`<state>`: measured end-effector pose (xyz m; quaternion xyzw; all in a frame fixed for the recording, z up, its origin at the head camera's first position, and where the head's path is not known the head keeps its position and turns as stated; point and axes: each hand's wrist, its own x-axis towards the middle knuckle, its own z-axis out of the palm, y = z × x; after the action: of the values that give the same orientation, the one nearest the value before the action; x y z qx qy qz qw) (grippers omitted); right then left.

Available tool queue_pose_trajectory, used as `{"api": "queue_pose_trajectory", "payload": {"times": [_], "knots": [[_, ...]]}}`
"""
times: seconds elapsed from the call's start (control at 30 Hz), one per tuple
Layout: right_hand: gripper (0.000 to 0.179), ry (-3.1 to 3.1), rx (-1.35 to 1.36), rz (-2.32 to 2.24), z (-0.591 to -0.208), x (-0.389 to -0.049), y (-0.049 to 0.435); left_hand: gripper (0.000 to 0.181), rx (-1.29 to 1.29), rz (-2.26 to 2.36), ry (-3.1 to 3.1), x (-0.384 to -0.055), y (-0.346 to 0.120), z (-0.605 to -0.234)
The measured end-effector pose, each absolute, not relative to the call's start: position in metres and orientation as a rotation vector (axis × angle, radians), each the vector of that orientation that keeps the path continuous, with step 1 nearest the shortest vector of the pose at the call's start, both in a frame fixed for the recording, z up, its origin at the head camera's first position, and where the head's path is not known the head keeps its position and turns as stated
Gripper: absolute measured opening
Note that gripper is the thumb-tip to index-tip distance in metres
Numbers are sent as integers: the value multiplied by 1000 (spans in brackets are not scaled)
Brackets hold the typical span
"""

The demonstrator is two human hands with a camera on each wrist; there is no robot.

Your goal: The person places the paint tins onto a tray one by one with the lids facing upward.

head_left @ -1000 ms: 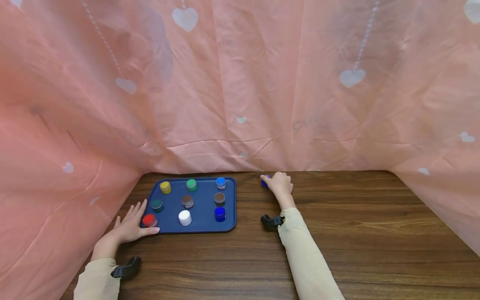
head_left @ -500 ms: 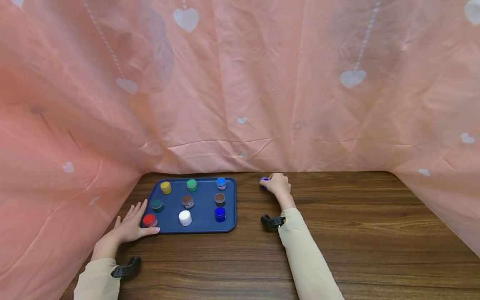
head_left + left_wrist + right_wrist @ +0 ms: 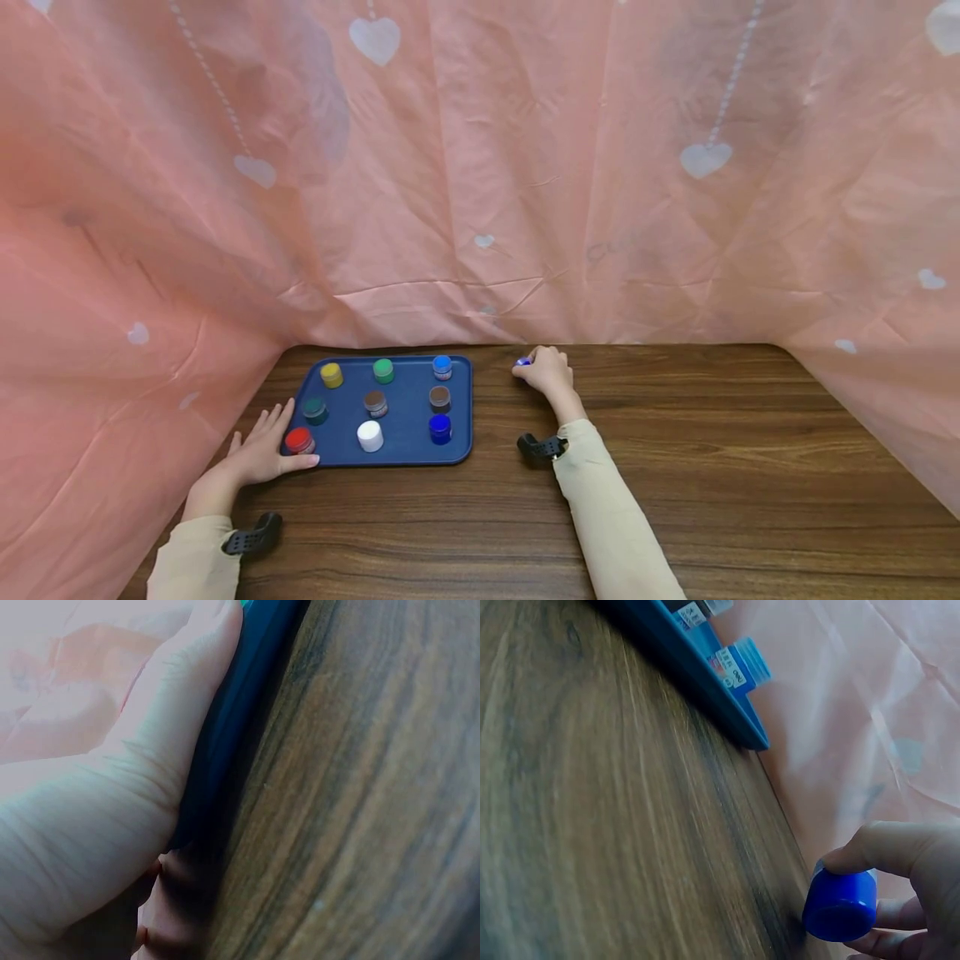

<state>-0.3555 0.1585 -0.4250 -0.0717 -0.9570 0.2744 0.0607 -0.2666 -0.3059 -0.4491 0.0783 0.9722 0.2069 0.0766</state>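
My right hand (image 3: 549, 372) pinches a small blue paint jar (image 3: 841, 904) between thumb and fingers, right of the tray near the table's back edge. In the right wrist view the jar is tipped, its blue end toward the camera. My left hand (image 3: 258, 450) lies with spread, straight fingers at the tray's near left corner, the thumb along its front rim. The dark blue tray (image 3: 408, 457) bears several paint jars, among them a red jar (image 3: 300, 441) beside the left thumb, a white jar (image 3: 370, 436) and a dark blue jar (image 3: 440, 428).
Also on the tray are a yellow jar (image 3: 332, 375), a green jar (image 3: 383, 371), a lighter blue jar (image 3: 442, 367) and brown jars. A pink curtain (image 3: 480, 192) with hearts hangs behind and beside the wooden table (image 3: 712, 467).
My right hand has moved slightly left toward the tray with the blue jar, which has tilted in its grip. The left hand and tray have not moved.
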Motion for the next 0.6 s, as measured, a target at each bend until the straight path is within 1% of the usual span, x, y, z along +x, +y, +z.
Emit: {"api": "queue_pose_trajectory", "payload": {"times": [0.17,0.4,0.6], "knots": [[34,-2875,-215,839,-421,-350,154,121,234,619,2914,-266,-307,-450],[38,-2866,-171,848,-416,-344,151,122,233,614,2916,-266,-307,-450],[34,-2823,-94,908,-406,-341,145,122,236,618,2918,-267,-307,-450]]}}
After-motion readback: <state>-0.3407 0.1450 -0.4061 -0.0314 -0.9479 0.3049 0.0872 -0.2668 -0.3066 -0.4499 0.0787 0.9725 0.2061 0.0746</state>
